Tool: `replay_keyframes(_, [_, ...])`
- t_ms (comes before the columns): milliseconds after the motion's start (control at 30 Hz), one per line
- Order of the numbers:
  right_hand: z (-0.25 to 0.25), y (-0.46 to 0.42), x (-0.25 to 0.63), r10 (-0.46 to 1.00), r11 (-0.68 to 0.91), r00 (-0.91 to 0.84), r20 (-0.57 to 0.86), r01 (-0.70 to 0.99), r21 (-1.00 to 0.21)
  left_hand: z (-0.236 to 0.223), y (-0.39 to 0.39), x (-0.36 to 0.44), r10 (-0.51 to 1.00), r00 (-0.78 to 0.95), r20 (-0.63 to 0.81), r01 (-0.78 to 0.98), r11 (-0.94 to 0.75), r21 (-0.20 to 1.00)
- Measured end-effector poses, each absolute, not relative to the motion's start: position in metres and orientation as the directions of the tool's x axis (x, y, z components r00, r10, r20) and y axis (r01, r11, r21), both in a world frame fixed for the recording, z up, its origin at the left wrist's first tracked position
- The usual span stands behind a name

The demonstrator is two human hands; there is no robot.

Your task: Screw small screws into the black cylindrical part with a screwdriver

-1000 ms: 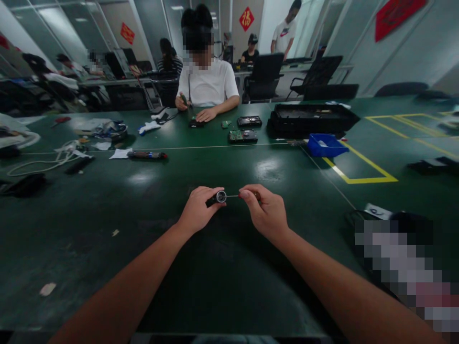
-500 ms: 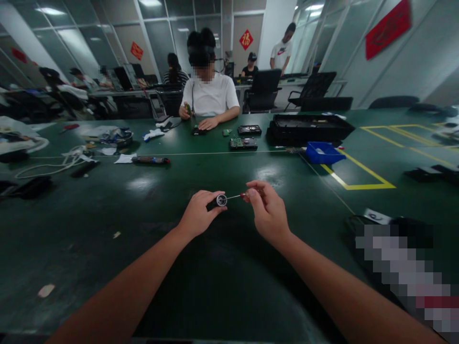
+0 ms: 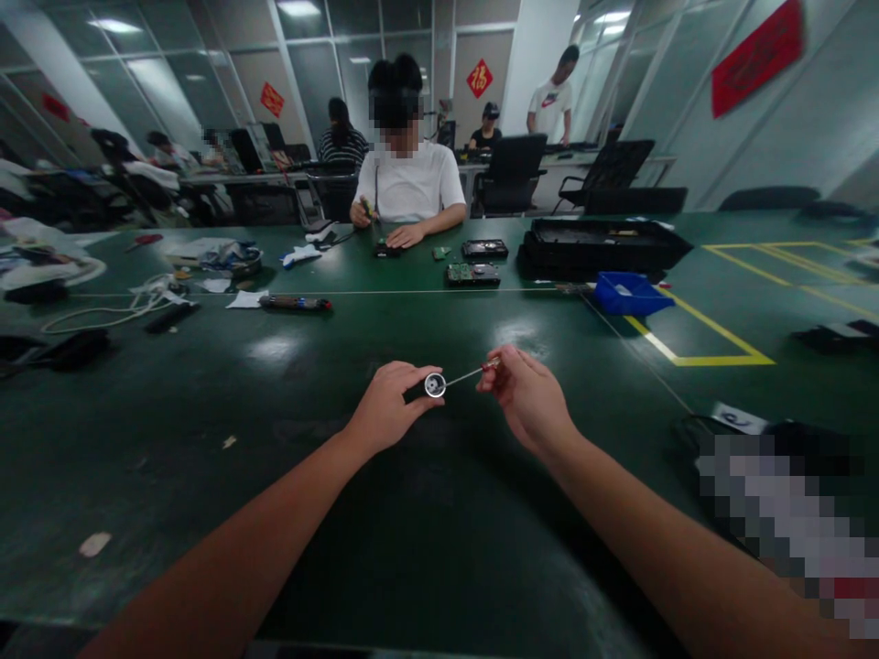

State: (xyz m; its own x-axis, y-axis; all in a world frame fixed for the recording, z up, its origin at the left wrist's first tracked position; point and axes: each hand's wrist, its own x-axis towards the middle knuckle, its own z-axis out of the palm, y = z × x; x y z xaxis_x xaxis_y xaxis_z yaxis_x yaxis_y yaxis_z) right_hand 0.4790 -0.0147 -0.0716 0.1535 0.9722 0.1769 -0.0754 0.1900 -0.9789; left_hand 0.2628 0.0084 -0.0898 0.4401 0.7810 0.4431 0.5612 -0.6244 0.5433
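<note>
Between the thumb and fingers of my left hand (image 3: pixel 388 407) is a small round black part (image 3: pixel 435 384) with a pale rim, its open end turned toward me. My right hand (image 3: pixel 528 394) is closed around the reddish handle of a thin screwdriver (image 3: pixel 467 376). The shaft slants down to the left, and its tip meets the opening of the round part. What lies inside that opening is too small to make out. Both hands are held above the green table (image 3: pixel 302 531).
Across the table a person in a white shirt (image 3: pixel 412 188) handles small parts. Near them are circuit-board drives (image 3: pixel 473 275), a long black case (image 3: pixel 604 245) and a blue bin (image 3: pixel 630 293). A dark pen-like tool (image 3: pixel 297 305) and cables (image 3: pixel 141 307) lie left.
The screwdriver's handle has risen, so its shaft slants more steeply. The round part's open end faces me more fully. The whole view has shifted slightly.
</note>
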Motion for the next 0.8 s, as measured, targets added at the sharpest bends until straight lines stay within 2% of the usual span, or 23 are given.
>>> replay_keyframes(100, [-0.075, -0.016, 0.479, 0.949, 0.255, 0.196, 0.246, -0.021, -0.967, -0.089, 0.008, 0.261, 0.799, 0.419, 0.432, 0.578, -0.601, 0.551])
replay_keyframes(200, [-0.069, -0.025, 0.475, 0.900, 0.351, 0.211, 0.382, 0.171, -0.921, -0.088, 0.006, 0.260, 0.807, 0.403, 0.432, 0.580, -0.590, 0.561])
replay_keyframes(333, [-0.059, -0.038, 0.471, 0.866, 0.397, 0.132, 0.483, 0.405, -0.823, -0.089, 0.006, 0.259, 0.809, 0.401, 0.429, 0.577, -0.587, 0.568])
replay_keyframes(600, [-0.056, -0.046, 0.472, 0.804, 0.418, 0.021, 0.595, 0.691, -0.589, -0.095, 0.009, 0.259, 0.804, 0.416, 0.425, 0.583, -0.594, 0.554])
replay_keyframes(700, [-0.056, -0.047, 0.471, 0.787, 0.403, 0.038, 0.616, 0.725, -0.559, -0.095, 0.008, 0.261, 0.790, 0.432, 0.434, 0.577, -0.612, 0.541])
replay_keyframes(800, [-0.056, -0.049, 0.470, 0.778, 0.468, -0.004, 0.629, 0.671, -0.574, -0.095, 0.006, 0.262, 0.786, 0.432, 0.442, 0.576, -0.617, 0.535])
